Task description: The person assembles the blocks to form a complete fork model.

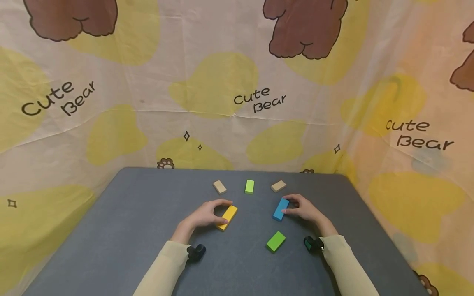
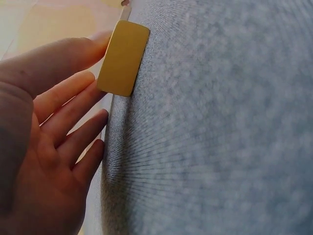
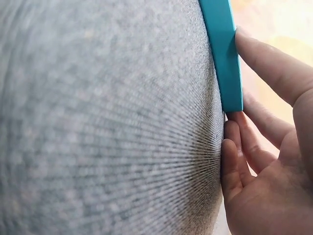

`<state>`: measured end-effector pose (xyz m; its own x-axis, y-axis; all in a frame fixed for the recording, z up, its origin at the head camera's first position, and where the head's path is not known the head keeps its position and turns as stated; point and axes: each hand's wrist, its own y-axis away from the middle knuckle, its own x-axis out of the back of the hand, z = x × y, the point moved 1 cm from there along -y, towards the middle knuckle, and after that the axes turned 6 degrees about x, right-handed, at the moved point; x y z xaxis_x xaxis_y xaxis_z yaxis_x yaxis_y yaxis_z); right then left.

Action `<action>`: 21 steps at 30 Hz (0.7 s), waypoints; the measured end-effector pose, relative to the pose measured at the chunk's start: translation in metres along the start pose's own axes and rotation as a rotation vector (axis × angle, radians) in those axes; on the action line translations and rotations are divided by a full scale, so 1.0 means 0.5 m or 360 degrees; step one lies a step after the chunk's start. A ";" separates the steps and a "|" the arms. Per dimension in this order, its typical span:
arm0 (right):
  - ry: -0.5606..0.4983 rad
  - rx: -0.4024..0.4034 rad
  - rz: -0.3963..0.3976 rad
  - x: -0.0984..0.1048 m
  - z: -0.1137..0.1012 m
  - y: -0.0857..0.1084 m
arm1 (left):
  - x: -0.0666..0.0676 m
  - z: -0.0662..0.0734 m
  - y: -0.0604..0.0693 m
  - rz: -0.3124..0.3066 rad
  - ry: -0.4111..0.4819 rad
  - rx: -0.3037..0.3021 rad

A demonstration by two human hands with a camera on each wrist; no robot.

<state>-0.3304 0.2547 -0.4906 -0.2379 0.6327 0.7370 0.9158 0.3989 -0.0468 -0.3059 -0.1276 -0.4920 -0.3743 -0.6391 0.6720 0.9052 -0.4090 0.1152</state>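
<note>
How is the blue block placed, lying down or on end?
Lying down: the right wrist view shows the blue block with its long side along the tabletop.

Tabletop [image 1: 233, 267] looks matt and cloth-like, fine grainy texture up close. Yellow block [image 1: 230, 214] and blue block [image 1: 280, 209] look smooth, low gloss; wood or plastic, can't tell. Backdrop [image 1: 207, 82] is creased, cloth-like sheeting. Sleeves [image 1: 163, 267]: matt cloth.

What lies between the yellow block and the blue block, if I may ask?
In the head view, bare grey tabletop lies between the yellow block and the blue block.
</note>
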 end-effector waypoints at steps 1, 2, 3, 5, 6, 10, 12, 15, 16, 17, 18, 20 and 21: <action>-0.0004 -0.0002 0.0002 0.000 0.000 0.000 | 0.000 0.000 -0.001 0.0003 -0.0003 0.0002; -0.0008 -0.0001 0.0002 0.000 0.000 0.001 | -0.001 -0.001 -0.002 0.0007 -0.0004 0.0003; -0.0012 0.0000 0.0004 0.000 -0.001 0.001 | -0.001 -0.001 -0.003 0.0012 -0.0007 0.0003; -0.0018 -0.0003 0.0004 0.000 -0.001 0.002 | 0.000 -0.002 -0.003 0.0015 -0.0004 0.0003; -0.0017 -0.0002 0.0006 0.000 -0.002 0.002 | 0.000 -0.003 -0.004 0.0015 -0.0003 0.0002; -0.0008 -0.0002 0.0006 -0.002 -0.002 0.002 | -0.001 -0.005 -0.004 0.0021 0.0009 -0.0010; -0.0004 0.0002 0.0008 -0.002 -0.001 0.001 | -0.001 -0.005 -0.004 0.0026 0.0011 -0.0019; -0.0006 0.0007 0.0006 -0.001 0.001 0.000 | -0.001 -0.004 -0.004 0.0035 0.0023 -0.0027; -0.0006 0.0006 0.0006 -0.001 0.001 0.000 | -0.001 -0.004 -0.004 0.0037 0.0030 -0.0028; -0.0007 0.0006 0.0005 0.000 0.001 0.000 | -0.001 -0.003 -0.003 0.0038 0.0036 -0.0031; -0.0004 0.0007 0.0004 -0.001 0.002 0.000 | -0.001 -0.003 -0.003 0.0041 0.0044 -0.0033; -0.0004 0.0003 0.0002 -0.001 0.002 0.000 | -0.002 -0.003 -0.002 0.0043 0.0049 -0.0035; -0.0004 -0.0002 0.0001 -0.001 0.002 0.000 | -0.002 -0.003 -0.001 0.0044 0.0051 -0.0036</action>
<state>-0.3306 0.2550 -0.4918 -0.2383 0.6347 0.7351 0.9163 0.3979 -0.0466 -0.3065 -0.1277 -0.4937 -0.3556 -0.6706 0.6510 0.9107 -0.4052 0.0800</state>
